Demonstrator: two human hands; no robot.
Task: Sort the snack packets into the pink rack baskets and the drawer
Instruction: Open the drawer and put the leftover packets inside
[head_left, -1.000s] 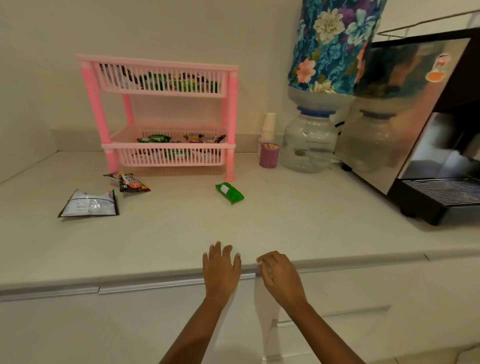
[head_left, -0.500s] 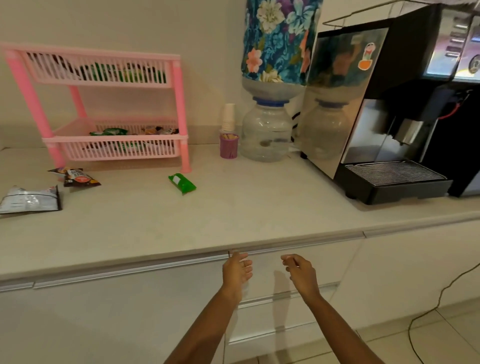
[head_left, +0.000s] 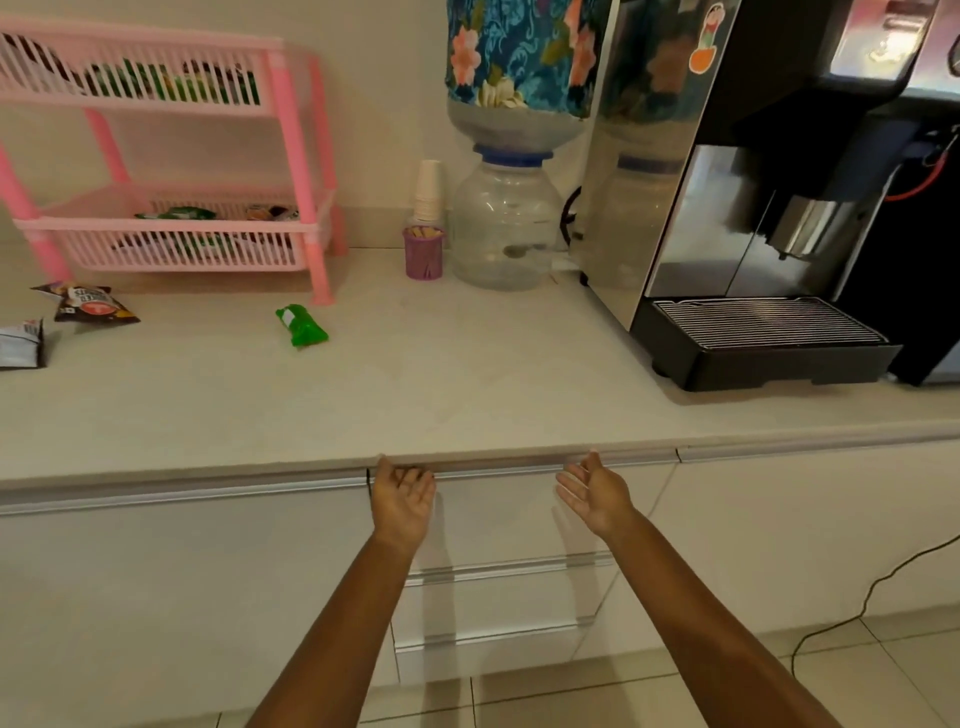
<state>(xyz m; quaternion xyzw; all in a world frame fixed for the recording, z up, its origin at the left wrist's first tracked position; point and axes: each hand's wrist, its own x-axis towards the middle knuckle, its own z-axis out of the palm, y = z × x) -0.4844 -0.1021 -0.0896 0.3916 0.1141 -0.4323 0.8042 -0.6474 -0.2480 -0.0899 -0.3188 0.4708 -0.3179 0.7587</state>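
Observation:
A pink two-tier rack (head_left: 301, 171) stands at the back left of the counter, with several packets in both baskets. On the counter lie a green packet (head_left: 302, 326), a dark brown packet (head_left: 91, 306) and a silver packet (head_left: 20, 345) at the left edge. The top drawer (head_left: 519, 514) below the counter edge is closed. My left hand (head_left: 402, 493) is palm up, fingers curled under the drawer's top lip at its left end. My right hand (head_left: 595, 491) is palm up with fingers apart just under the lip further right. Neither holds a packet.
A water dispenser jug (head_left: 504, 228) with a floral cover, a stack of paper cups (head_left: 428, 189) and a purple cup of sticks (head_left: 424, 253) stand at the back. A black coffee machine (head_left: 769, 208) fills the right. A cable (head_left: 872, 597) lies on the tiled floor.
My view has shifted right and down, so the rack moved left in frame. Both hands dropped from the counter edge, turned palm up and spread apart under the drawer's lip.

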